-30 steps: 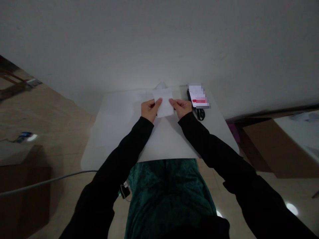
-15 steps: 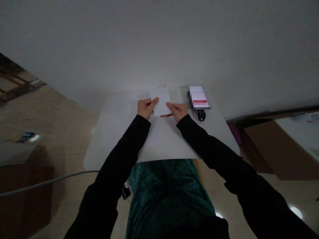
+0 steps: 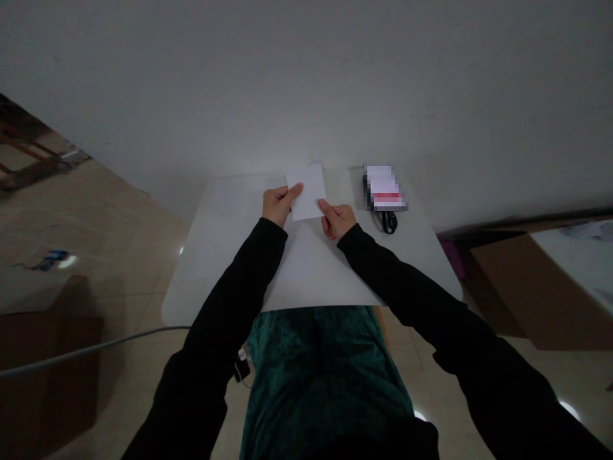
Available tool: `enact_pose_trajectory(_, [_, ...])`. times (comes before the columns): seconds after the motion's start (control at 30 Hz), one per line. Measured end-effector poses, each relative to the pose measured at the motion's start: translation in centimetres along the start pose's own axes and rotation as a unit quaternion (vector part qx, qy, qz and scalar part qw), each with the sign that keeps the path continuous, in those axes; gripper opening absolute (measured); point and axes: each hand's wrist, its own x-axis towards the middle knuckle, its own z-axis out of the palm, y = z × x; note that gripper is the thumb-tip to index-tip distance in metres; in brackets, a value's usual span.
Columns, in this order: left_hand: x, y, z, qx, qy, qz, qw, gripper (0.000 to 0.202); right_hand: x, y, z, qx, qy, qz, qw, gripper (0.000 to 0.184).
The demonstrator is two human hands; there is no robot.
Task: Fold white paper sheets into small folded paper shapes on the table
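Observation:
A small white rectangle of paper [image 3: 309,188], perhaps folded, is held up above the table between my two hands. My left hand [image 3: 278,203] grips its left edge, thumb lying on the front face and fingers behind. At the lower right corner my right hand [image 3: 338,219] pinches the paper with the thumb on top and the fingers curled below. Under the hands, larger pale sheets of paper [image 3: 220,230] appear to lie on the white table [image 3: 349,287]; their edges are faint.
A blurred-out box-like item [image 3: 383,188] with a black coiled cable [image 3: 389,222] lies at the table's right. The wall [image 3: 306,83] rises right behind the table. Cardboard boxes [image 3: 550,294] stand on the floor at the right, and a grey cable [image 3: 96,348] runs in from the left.
My right hand's fingers have curled in and dropped slightly at the paper's lower right corner. The left hand keeps its grip, and the paper has shifted only slightly.

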Motion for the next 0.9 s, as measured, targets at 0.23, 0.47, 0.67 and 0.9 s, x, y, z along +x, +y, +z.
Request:
enact_pose_trajectory(0.23, [-0.4,0.6,0.3,0.106,-0.008,0.071,0.992,0.050,-0.8,0.0,0.3,-0.130,-0.029,-0.060,0.989,0.072])
enact_pose_trajectory(0.47, [-0.8,0.5,0.6,0.190,0.003,0.158,0.969,0.048,-0.4,-0.1,0.1,-0.176,-0.070,-0.059,0.980,0.075])
enact_pose_trajectory(0.67, [-0.8,0.1,0.7,0.178,-0.022,0.141,0.974,0.051,-0.5,-0.1,0.2,-0.124,-0.066,-0.037,0.989,0.075])
enact_pose_trajectory(0.9, [-1.0,0.6,1.0,0.120,-0.066,0.065,0.989,0.047,0.6,0.0,-0.7,-0.064,0.017,-0.085,0.994,0.071])
